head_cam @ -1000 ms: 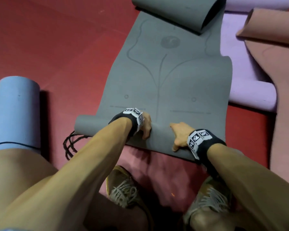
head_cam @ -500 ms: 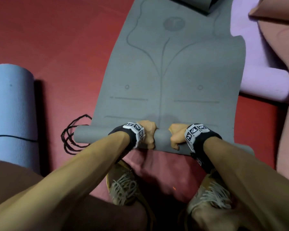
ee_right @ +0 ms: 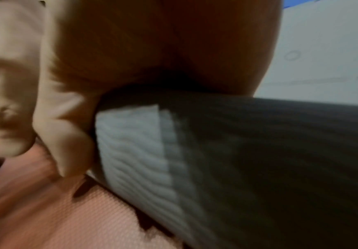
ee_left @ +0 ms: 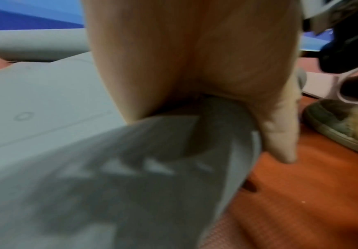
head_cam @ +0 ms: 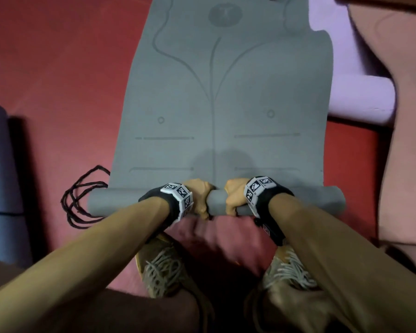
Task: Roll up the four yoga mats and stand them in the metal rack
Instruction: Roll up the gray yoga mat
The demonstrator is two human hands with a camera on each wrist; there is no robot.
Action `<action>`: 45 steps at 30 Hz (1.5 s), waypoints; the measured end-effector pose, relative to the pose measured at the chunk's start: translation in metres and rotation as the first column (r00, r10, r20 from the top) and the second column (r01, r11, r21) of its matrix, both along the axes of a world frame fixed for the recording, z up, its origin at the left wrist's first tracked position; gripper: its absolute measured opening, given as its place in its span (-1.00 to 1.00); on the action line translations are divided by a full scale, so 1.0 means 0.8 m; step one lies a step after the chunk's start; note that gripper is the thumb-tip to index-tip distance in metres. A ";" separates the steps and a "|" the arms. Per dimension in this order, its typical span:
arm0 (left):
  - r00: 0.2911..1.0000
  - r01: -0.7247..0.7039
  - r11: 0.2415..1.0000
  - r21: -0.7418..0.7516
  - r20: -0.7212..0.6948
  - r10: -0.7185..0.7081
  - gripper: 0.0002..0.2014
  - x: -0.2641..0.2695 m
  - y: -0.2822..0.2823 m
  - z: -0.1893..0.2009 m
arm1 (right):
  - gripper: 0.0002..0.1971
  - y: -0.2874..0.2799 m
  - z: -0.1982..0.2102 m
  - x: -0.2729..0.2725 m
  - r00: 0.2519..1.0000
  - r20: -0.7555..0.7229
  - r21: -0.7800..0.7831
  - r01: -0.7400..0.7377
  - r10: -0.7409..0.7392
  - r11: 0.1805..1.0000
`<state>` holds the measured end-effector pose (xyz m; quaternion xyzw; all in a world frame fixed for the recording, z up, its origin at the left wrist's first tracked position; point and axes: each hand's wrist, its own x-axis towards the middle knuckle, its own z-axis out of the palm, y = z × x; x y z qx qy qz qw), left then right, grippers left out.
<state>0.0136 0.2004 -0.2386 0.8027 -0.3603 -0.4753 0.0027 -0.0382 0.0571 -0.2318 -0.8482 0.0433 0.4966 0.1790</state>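
A grey yoga mat (head_cam: pixel 226 97) lies unrolled on the red floor, running away from me, with printed lines on its face. Its near end is wound into a thin roll (head_cam: pixel 216 201) across the view. My left hand (head_cam: pixel 198 197) and right hand (head_cam: pixel 234 197) grip that roll side by side at its middle, fingers curled over the top. In the left wrist view the thumb (ee_left: pixel 280 134) lies along the roll (ee_left: pixel 174 168). The right wrist view shows the thumb (ee_right: pixel 67 143) against the ribbed underside of the roll (ee_right: pixel 141 151). No rack is in view.
A rolled blue mat (head_cam: pixel 0 179) lies at the left. A black cord (head_cam: pixel 82 195) is coiled by the roll's left end. A lilac mat (head_cam: pixel 360 99) and a pink-brown mat (head_cam: pixel 404 116) lie at the right. My shoes (head_cam: pixel 163 267) stand just behind the roll.
Both hands moved together to the middle of the roll and closed round it. The roll evened out across the mat's width and advanced a little along the mat.
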 end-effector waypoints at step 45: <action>0.907 0.132 0.990 0.040 0.399 -0.137 -0.17 0.001 0.010 -0.039 | -0.54 -0.008 -0.031 -0.019 0.954 0.299 -0.146 0.038 0.008 0.989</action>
